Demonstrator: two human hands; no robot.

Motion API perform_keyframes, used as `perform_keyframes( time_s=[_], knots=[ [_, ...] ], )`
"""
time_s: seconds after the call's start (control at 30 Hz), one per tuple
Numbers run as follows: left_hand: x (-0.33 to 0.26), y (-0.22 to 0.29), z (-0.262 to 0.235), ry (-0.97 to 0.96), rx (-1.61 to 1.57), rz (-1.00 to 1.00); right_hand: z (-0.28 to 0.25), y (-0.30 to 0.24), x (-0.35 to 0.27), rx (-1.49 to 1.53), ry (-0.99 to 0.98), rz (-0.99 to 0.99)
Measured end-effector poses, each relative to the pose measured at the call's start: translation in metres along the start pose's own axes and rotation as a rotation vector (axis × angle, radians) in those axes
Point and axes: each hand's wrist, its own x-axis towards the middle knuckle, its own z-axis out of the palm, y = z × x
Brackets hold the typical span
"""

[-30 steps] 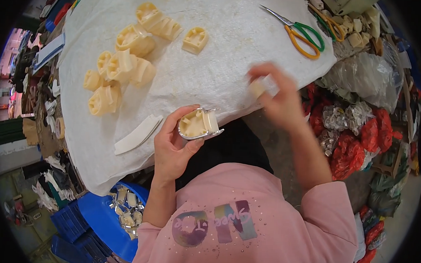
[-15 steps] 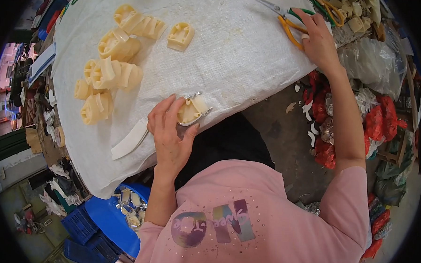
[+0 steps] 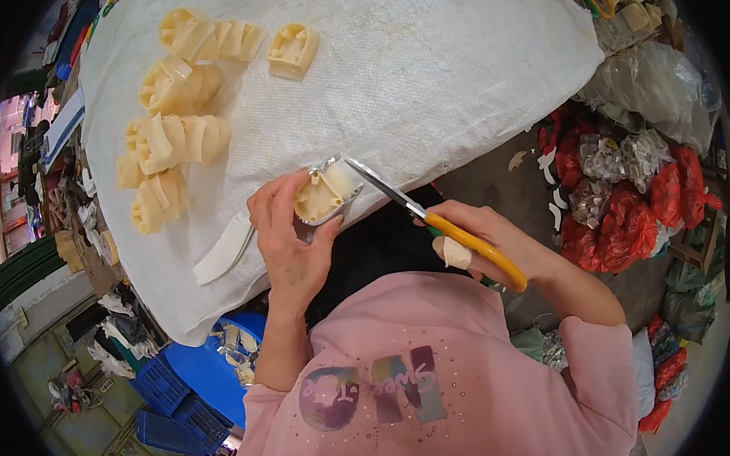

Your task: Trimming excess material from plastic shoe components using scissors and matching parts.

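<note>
My left hand [image 3: 287, 229] grips a small cream plastic shell with a shiny silver rim [image 3: 319, 198] at the near edge of the white-covered table. My right hand [image 3: 470, 237] is closed round scissors [image 3: 470, 245] with orange and green handles. Their blades point up and left, the tips close beside the shell's right upper edge; whether they touch it I cannot tell. A beige wrap covers one finger of that hand. Beside my left wrist lies a flat white curved strip [image 3: 224, 248]. Several cream plastic shells [image 3: 182, 85] stand in rows at the left, with a single shell [image 3: 293, 50] apart from them.
White woven sheeting [image 3: 437, 68] covers the table. A blue tub [image 3: 204, 376] of silvery and cream pieces stands below at the left, near blue crates [image 3: 162, 389]. Red bags [image 3: 617, 231] and clear plastic bags [image 3: 656, 82] are piled at the right.
My right hand has lifted the scissors off the far right of the table and brought them down and left to the shell. My left hand still holds the shell in nearly the same spot.
</note>
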Motion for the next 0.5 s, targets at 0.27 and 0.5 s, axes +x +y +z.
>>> perform_keyframes(
  time_s=[0.27, 0.5],
  knots=[
    [0.000, -0.003, 0.002, -0.003, 0.004, 0.013, 0.004, 0.006, 0.018, 0.090, -0.095, -0.030],
    [0.000, -0.003, 0.002, 0.005, 0.013, 0.020, 0.010, 0.003, 0.020, 0.194, -0.102, 0.066]
  ],
)
